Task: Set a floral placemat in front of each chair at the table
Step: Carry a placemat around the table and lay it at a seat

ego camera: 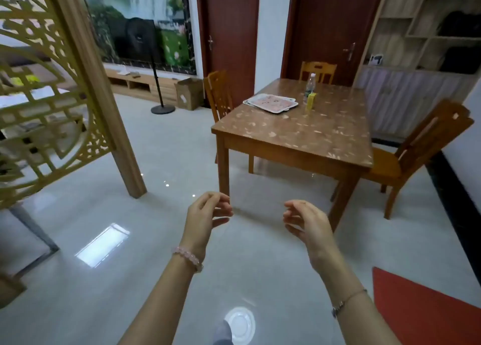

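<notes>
A stack of pink floral placemats [271,102] lies on the far left part of the wooden table [299,136]. Three wooden chairs stand around it: one on the left side [218,94], one at the far end [318,71], one on the right [426,146]. My left hand [208,211] and my right hand [304,221] hover over the floor a step short of the table's near edge. Both have loosely curled fingers and hold nothing.
A plastic bottle [309,86] and a yellow box [311,101] stand beside the placemats. A carved wooden screen [52,97] with its post fills the left. A fan stand [162,109] and a cardboard box [189,93] sit behind. A red mat [426,308] lies at lower right.
</notes>
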`<state>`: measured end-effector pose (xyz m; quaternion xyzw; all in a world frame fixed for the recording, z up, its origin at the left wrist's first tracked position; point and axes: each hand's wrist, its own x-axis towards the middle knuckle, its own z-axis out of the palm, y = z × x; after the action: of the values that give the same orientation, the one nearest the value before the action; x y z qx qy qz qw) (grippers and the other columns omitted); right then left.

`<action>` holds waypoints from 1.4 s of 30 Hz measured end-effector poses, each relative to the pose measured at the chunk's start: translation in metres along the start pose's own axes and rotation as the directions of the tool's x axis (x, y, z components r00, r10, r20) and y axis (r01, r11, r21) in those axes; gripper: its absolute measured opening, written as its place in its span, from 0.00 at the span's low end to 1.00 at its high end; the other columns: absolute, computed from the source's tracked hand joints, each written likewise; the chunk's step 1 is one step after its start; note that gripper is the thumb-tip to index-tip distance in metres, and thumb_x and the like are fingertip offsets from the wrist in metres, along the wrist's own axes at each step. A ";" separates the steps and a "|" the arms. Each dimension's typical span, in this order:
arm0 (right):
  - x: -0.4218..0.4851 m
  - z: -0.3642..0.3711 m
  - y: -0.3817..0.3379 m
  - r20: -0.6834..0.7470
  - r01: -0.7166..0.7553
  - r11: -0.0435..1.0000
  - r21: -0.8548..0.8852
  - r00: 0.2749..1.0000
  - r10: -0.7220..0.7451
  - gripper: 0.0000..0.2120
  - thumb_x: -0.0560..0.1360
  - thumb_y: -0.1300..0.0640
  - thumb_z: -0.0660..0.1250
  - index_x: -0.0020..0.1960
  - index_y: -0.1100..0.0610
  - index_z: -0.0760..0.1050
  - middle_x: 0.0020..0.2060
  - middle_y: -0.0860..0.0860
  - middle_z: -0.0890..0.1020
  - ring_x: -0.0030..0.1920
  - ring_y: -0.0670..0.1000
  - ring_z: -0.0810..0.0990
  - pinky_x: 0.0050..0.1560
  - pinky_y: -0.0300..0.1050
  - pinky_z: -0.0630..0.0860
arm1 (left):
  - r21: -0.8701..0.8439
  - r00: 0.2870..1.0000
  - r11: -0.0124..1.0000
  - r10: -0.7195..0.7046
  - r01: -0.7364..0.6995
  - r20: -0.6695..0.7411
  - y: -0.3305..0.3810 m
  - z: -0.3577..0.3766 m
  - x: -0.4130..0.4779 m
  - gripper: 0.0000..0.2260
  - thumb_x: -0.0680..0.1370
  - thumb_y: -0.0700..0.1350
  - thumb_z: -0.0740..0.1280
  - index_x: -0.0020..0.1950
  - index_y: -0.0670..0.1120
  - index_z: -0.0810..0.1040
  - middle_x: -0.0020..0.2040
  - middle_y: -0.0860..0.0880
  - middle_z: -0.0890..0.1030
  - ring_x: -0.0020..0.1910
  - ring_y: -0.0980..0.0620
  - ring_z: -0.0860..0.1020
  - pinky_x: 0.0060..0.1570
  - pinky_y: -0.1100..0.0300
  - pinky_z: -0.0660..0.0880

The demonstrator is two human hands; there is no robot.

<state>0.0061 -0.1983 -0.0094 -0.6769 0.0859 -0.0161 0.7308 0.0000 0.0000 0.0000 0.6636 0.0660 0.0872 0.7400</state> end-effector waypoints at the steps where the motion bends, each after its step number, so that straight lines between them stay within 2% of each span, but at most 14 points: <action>1: 0.024 0.006 0.002 -0.006 0.003 1.000 0.005 1.000 -0.002 0.12 0.79 0.57 0.58 0.41 0.56 0.79 0.34 0.52 0.80 0.40 0.52 0.79 0.42 0.43 0.75 | -0.017 1.000 1.000 -0.003 0.003 0.015 -0.003 0.002 0.026 0.12 0.80 0.43 0.58 0.43 0.43 0.78 0.33 0.49 0.81 0.35 0.53 0.81 0.38 0.61 0.79; 6: 0.139 0.039 -0.005 -0.073 -0.042 0.999 0.013 0.996 0.043 0.13 0.78 0.58 0.59 0.40 0.56 0.79 0.33 0.51 0.80 0.38 0.51 0.79 0.43 0.44 0.75 | -0.082 0.998 0.996 -0.044 0.048 0.048 -0.016 0.016 0.153 0.12 0.79 0.42 0.58 0.41 0.43 0.78 0.29 0.52 0.81 0.32 0.56 0.81 0.34 0.65 0.79; 11: 0.259 0.084 -0.034 -0.114 -0.026 0.998 0.062 0.993 0.033 0.12 0.78 0.60 0.59 0.39 0.56 0.78 0.32 0.51 0.78 0.35 0.49 0.78 0.39 0.41 0.74 | -0.030 0.991 0.998 -0.050 0.054 0.122 -0.009 0.029 0.283 0.12 0.79 0.42 0.59 0.41 0.43 0.78 0.30 0.52 0.80 0.32 0.56 0.81 0.35 0.65 0.79; 16: 0.347 0.117 -0.038 -0.118 -0.018 0.998 0.056 0.993 0.024 0.11 0.78 0.59 0.59 0.41 0.57 0.78 0.33 0.51 0.78 0.36 0.49 0.78 0.40 0.41 0.74 | -0.034 0.989 0.997 -0.066 0.071 0.129 -0.011 0.025 0.375 0.10 0.79 0.41 0.60 0.41 0.42 0.78 0.30 0.51 0.80 0.33 0.54 0.81 0.37 0.62 0.79; 21: 0.450 0.158 -0.034 -0.129 -0.023 0.995 0.093 0.991 0.035 0.12 0.77 0.59 0.60 0.38 0.55 0.79 0.30 0.49 0.79 0.35 0.49 0.77 0.40 0.41 0.74 | 0.014 0.992 0.997 -0.076 0.075 0.102 -0.022 0.023 0.478 0.10 0.79 0.41 0.60 0.40 0.43 0.78 0.32 0.49 0.79 0.34 0.53 0.80 0.37 0.62 0.78; 26: 0.574 0.197 -0.020 -0.108 -0.025 0.990 0.140 0.993 0.040 0.15 0.77 0.59 0.61 0.34 0.52 0.81 0.27 0.46 0.79 0.31 0.45 0.79 0.35 0.37 0.76 | 0.060 0.986 0.995 -0.093 0.085 0.141 -0.038 0.030 0.606 0.10 0.79 0.41 0.60 0.40 0.44 0.79 0.31 0.50 0.80 0.33 0.55 0.81 0.36 0.65 0.78; 32: 0.719 0.237 -0.029 -0.192 -0.064 0.975 0.212 0.976 0.106 0.12 0.76 0.62 0.62 0.36 0.58 0.79 0.25 0.48 0.78 0.26 0.45 0.75 0.27 0.34 0.73 | 0.110 0.974 0.986 -0.143 0.125 0.175 -0.039 0.047 0.763 0.11 0.79 0.41 0.60 0.40 0.43 0.79 0.32 0.50 0.80 0.32 0.55 0.80 0.34 0.66 0.77; 42: 0.856 0.249 -0.050 -0.370 -0.078 0.979 0.190 0.918 0.145 0.13 0.77 0.63 0.60 0.36 0.57 0.78 0.27 0.50 0.77 0.25 0.44 0.75 0.28 0.34 0.72 | 0.116 0.932 0.967 -0.252 0.228 0.262 -0.066 0.087 0.941 0.11 0.79 0.40 0.59 0.40 0.43 0.78 0.27 0.52 0.81 0.28 0.58 0.79 0.32 0.66 0.79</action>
<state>0.8901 -0.0768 -0.0317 -0.5896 0.2634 -0.1130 0.7552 0.9400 0.1126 -0.0392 0.6866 0.0471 -0.0994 0.7187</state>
